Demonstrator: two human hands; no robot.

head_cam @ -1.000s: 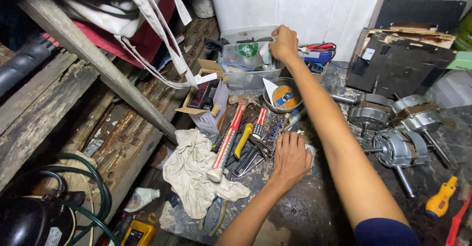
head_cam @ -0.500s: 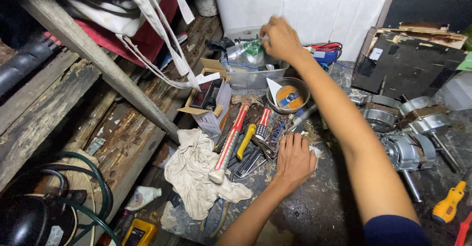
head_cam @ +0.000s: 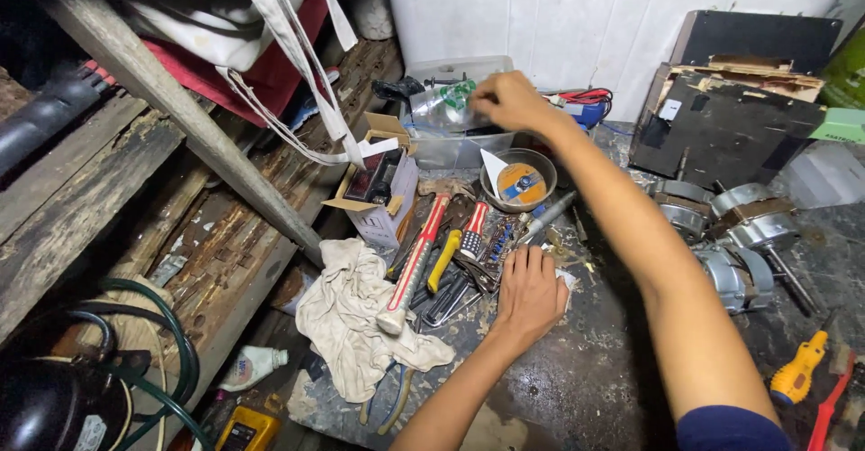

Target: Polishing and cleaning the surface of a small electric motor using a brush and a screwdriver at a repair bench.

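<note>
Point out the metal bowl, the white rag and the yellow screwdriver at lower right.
metal bowl (head_cam: 543, 157), head view, on its right rim.
white rag (head_cam: 347, 316), head view, mid-cloth.
yellow screwdriver (head_cam: 796, 374), head view, on its handle.

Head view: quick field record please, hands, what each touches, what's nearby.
left hand: flat, palm down on the dark workbench, beside a pile of hand tools
right hand: reaching over a clear plastic tub, fingers on a clear bag
near the tub: metal bowl holding a disc
left of the tools: crumpled rag, small cardboard box
right side: fan motors, yellow screwdriver
</note>
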